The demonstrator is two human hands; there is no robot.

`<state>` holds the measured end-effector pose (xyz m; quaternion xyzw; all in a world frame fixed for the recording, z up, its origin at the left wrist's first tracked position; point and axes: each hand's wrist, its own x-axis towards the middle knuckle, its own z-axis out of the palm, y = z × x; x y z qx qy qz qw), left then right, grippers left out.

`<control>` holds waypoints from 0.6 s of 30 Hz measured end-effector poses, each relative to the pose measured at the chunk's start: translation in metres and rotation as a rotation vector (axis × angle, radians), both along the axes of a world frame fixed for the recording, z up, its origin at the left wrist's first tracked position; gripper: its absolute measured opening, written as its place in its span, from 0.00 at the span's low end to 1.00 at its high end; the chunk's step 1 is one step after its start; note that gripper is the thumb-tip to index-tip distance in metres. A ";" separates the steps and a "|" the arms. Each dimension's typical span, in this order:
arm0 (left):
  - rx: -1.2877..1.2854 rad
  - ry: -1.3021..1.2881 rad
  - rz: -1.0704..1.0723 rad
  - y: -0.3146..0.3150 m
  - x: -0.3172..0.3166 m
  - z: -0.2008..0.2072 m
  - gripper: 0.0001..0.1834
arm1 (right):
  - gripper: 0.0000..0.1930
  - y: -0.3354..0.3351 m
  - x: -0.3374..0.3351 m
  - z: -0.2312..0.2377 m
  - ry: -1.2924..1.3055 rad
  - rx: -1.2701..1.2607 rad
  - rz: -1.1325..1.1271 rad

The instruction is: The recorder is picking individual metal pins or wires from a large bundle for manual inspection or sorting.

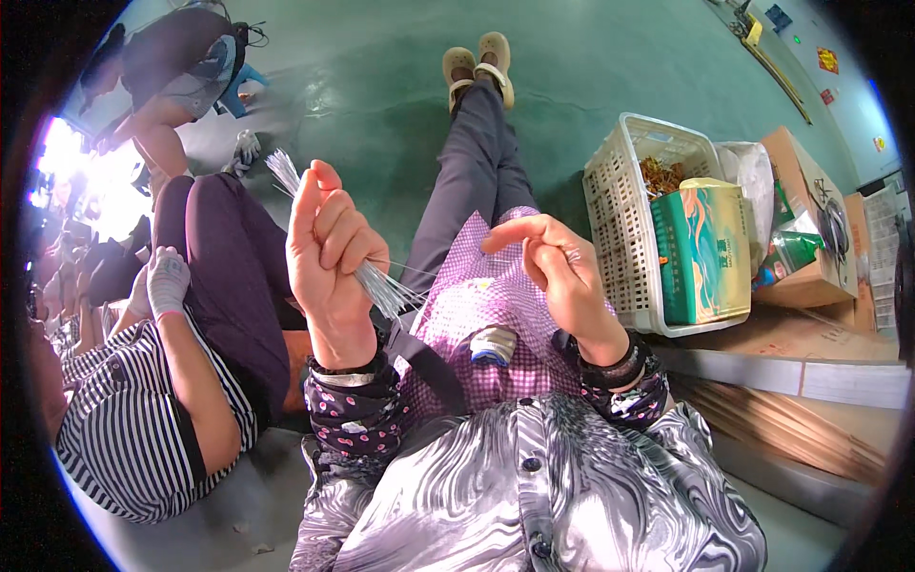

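Observation:
A bundle of thin silvery wires (pixel 383 288) is gripped in my raised left hand (pixel 329 253), the fingers closed around it. The bundle slants through the fist, with one splayed end above the fingers and the other below, over my lap. One fine strand strays from it to the right; its far end is too faint to follow. My right hand (pixel 560 272) hovers above the lap, apart from the bundle. Its top finger stretches left while the others bend, and nothing visible lies in it. A checked purple apron (pixel 457 348) covers my lap, with a pale knitted glove-like piece (pixel 493 345) on it.
To the right stands a white plastic basket (pixel 610 229) with a green and gold box (pixel 705 253) inside. Beyond it are an open cardboard box (pixel 810 229) and stacked cardboard (pixel 791 343). A gloved person in stripes (pixel 143 419) sits close at left; another person (pixel 181 67) bends farther off.

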<state>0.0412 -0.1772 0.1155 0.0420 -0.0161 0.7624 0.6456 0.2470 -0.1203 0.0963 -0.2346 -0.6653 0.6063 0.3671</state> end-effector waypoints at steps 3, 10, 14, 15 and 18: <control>0.010 0.017 0.024 -0.002 -0.002 -0.001 0.09 | 0.16 0.004 -0.002 -0.005 0.071 -0.127 -0.061; 0.051 0.070 0.058 -0.009 -0.014 -0.005 0.10 | 0.13 0.031 -0.009 -0.023 -0.380 0.501 0.059; 0.028 0.050 0.078 -0.009 -0.015 -0.005 0.10 | 0.09 0.043 -0.026 -0.065 -0.481 0.477 0.368; 0.031 0.055 0.078 -0.009 -0.014 -0.005 0.10 | 0.09 0.047 -0.033 -0.075 -0.482 0.506 0.417; 0.013 0.073 0.094 -0.011 -0.015 -0.003 0.10 | 0.10 0.048 -0.053 -0.091 -0.606 0.588 0.584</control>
